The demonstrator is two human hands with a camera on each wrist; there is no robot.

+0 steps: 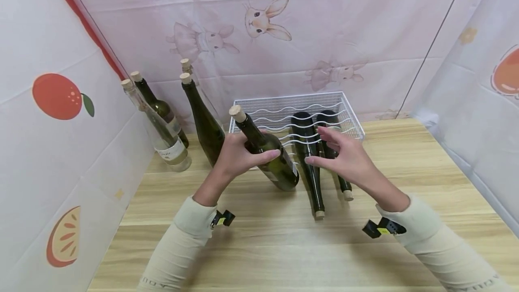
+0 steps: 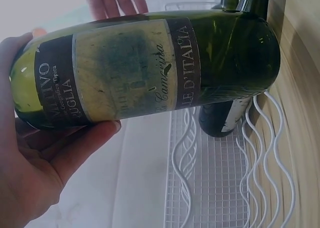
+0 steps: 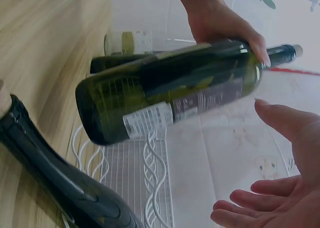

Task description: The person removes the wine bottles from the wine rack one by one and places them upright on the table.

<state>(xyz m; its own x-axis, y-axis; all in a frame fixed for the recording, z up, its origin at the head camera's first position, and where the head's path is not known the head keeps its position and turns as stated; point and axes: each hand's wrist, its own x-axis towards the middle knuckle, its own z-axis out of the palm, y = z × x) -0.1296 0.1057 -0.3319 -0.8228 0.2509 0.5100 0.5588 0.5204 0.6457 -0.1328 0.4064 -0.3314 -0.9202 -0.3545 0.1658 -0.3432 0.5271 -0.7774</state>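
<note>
My left hand [image 1: 237, 157] grips a corked green wine bottle [image 1: 279, 172] around its shoulder. The bottle is tilted, cork end toward the upper left and base toward the lower right. In the left wrist view the held bottle [image 2: 122, 73] shows a worn label. My right hand [image 1: 346, 154] holds nothing, its fingers spread and slightly bent; in the right wrist view, a gap separates it from the held bottle [image 3: 170, 93]. Two dark bottles lie on the white wire rack [image 1: 353, 116], necks toward me: one middle bottle [image 1: 310, 166] and one right bottle [image 1: 344, 184], partly behind my right hand.
Left of the rack stand several corked bottles: a clear labelled bottle [image 1: 170, 150], a dark bottle [image 1: 162, 109] behind it, a tall green bottle [image 1: 204, 125] and another clear bottle [image 1: 207, 102]. Printed cloth walls [image 1: 316, 21] enclose the wooden table [image 1: 284, 247] at the back and sides.
</note>
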